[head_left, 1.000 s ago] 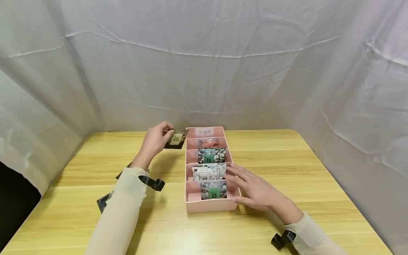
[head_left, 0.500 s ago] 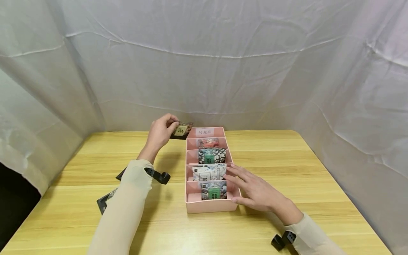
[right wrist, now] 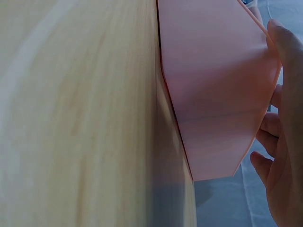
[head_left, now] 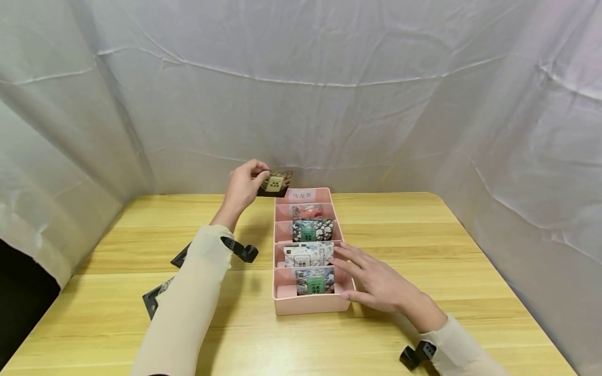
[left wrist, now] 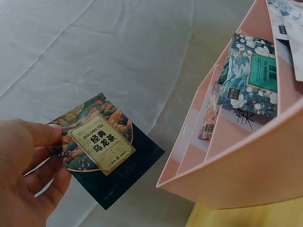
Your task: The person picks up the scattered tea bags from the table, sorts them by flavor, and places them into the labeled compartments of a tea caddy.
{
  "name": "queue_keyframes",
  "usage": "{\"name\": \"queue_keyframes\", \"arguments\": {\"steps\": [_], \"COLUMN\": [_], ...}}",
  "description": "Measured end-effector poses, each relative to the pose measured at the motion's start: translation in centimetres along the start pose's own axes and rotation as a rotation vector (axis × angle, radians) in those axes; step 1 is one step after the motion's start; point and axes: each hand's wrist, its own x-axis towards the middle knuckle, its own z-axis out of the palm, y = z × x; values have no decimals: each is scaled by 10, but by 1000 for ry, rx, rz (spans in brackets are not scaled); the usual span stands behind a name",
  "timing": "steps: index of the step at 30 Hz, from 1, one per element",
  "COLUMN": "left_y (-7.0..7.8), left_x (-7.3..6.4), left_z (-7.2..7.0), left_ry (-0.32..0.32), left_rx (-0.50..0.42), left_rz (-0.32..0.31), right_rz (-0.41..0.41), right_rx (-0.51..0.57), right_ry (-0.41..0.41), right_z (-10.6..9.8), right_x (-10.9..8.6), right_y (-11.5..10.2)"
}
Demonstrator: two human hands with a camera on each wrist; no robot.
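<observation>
My left hand (head_left: 242,185) pinches an oolong tea sachet (left wrist: 104,144) by its edge, between thumb and fingers. The sachet is dark with a yellow label, and in the head view it overlaps the far left corner of a pink divided box (head_left: 312,305). At the box's back, a compartment bears a white paper label (head_left: 302,195). Nearer compartments hold a red sachet (head_left: 308,211), a dark floral sachet (head_left: 323,228), white sachets (head_left: 301,256) and a green-labelled sachet (head_left: 315,283). My right hand (head_left: 378,282) rests on the box's right rim, fingers spread and lightly bent.
Dark sachets (head_left: 150,300) lie on the wooden table (head_left: 282,350) at the left, partly hidden by my left sleeve (head_left: 183,308). A pale cloth curtain (head_left: 301,104) hangs behind the table and along both sides.
My left hand has moved up and to the right with the oolong tea sachet, bringing it from beside the box to its far left corner. My right hand has stayed in place.
</observation>
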Motion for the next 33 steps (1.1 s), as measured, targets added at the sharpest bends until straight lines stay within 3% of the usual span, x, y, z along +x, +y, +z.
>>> {"name": "queue_keyframes", "arguments": {"steps": [16, 21, 33], "left_y": [-6, -12, -23], "left_x": [15, 18, 22], "left_z": [26, 37, 54], "left_ry": [-21, -54, -157], "left_rx": [-128, -170, -148], "left_rz": [-85, -111, -175], "right_rz": [-16, -2, 22], "right_rx": [-17, -4, 13], "right_ry": [2, -8, -23], "right_z": [2, 1, 2], "right_x": [1, 0, -1], "right_y": [-1, -1, -4]}}
